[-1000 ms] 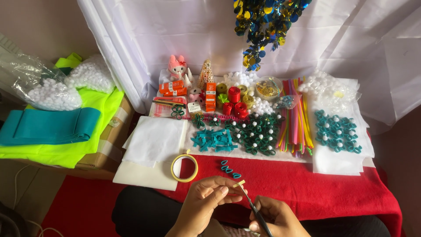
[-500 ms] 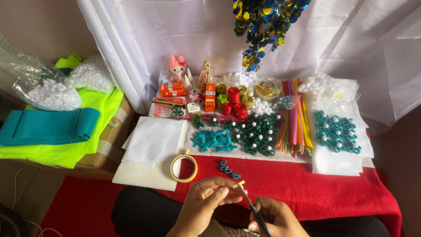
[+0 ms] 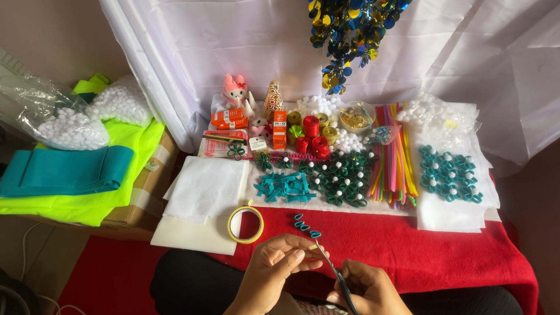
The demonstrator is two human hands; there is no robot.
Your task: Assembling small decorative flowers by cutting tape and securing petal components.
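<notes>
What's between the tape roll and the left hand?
Head view: nothing. Only bare red cloth separates the tape roll from the left hand. The teal curls lie off to the right of that gap.

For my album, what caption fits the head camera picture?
Left hand pinching a small strip, right hand holding a thin tool, over a red table full of craft supplies.

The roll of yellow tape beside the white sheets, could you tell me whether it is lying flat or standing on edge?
Flat: the tape roll shows its full ring and open centre from above.
</notes>
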